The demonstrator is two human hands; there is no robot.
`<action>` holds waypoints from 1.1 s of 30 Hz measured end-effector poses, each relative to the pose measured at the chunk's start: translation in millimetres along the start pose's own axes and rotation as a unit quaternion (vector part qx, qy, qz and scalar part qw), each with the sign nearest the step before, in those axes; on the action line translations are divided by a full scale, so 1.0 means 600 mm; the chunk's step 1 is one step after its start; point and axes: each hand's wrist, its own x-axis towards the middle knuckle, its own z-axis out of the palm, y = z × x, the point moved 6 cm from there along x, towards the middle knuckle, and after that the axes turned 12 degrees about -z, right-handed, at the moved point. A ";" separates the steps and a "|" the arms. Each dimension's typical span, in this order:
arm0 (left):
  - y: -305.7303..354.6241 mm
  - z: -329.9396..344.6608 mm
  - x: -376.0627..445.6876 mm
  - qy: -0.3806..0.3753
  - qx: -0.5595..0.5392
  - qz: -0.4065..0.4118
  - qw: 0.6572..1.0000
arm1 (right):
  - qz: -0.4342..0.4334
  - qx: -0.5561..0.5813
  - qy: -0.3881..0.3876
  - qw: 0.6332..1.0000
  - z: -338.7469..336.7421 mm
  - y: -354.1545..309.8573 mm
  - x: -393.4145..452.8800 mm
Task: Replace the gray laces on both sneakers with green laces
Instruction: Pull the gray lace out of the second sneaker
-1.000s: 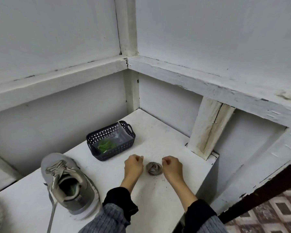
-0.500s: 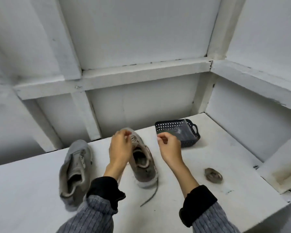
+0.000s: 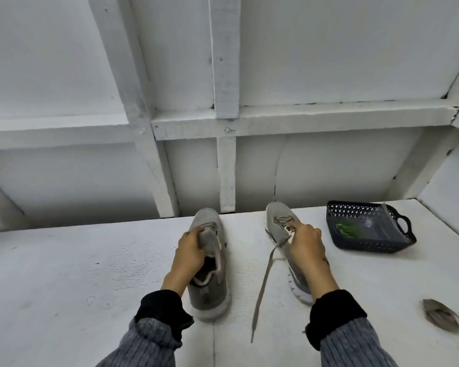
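The left hand [image 3: 190,250] curls its fingers round the tongue of the left sneaker [image 3: 210,263], which looks already unlaced, while the right hand [image 3: 304,246] pinches the gray lace [image 3: 265,276] at the eyelets of the right sneaker [image 3: 282,226]. Its loose end trails across the white table [image 3: 90,287] toward the person. A hard tug could drag that unpinned shoe, or snag the lace tip in an eyelet. Green laces [image 3: 347,229] wait in the dark basket [image 3: 368,245], the coiled gray lace [image 3: 441,315] lies well apart (near the right edge). White-painted plank walls box in the table
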 end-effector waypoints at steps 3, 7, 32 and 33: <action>-0.013 -0.017 0.007 0.033 -0.020 0.012 0.999 | 0.012 -0.029 0.026 0.999 -0.015 -0.012 -0.005; -0.052 -0.058 0.012 0.091 -0.065 -0.004 0.994 | -0.003 -0.023 0.046 0.999 -0.006 -0.054 -0.015; 0.007 0.000 0.011 -0.093 0.171 0.156 0.968 | -0.102 -0.017 0.003 0.995 0.076 -0.185 -0.041; 0.004 0.012 0.013 -0.111 0.158 0.151 0.970 | -0.096 0.000 0.010 0.995 0.076 -0.178 -0.042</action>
